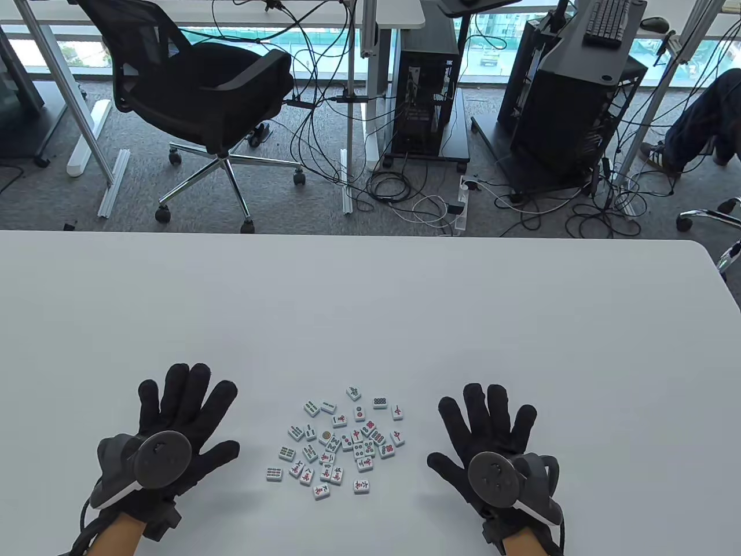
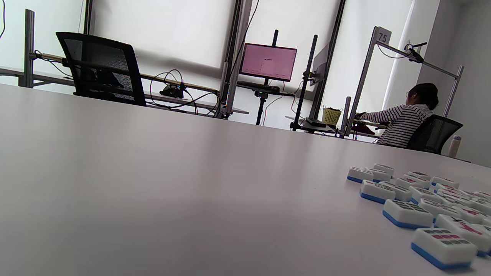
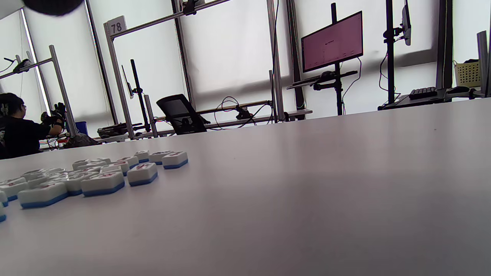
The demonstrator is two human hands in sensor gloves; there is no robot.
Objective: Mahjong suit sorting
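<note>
A loose cluster of white mahjong tiles with blue backs [image 1: 341,443] lies face up near the front middle of the white table [image 1: 370,307]. They show mixed suits, with red characters, green bamboo and dots. My left hand [image 1: 182,414] rests flat on the table to the left of the cluster, fingers spread, holding nothing. My right hand [image 1: 492,425] rests flat to the right of it, fingers spread, holding nothing. The tiles show at the lower right of the left wrist view [image 2: 425,205] and at the lower left of the right wrist view [image 3: 92,176].
The table's far edge [image 1: 370,234] runs across the middle of the table view. Beyond it stand a black office chair [image 1: 197,98], computer towers [image 1: 425,87] and cables on the floor. Bare table surface lies beyond the tiles and to both sides.
</note>
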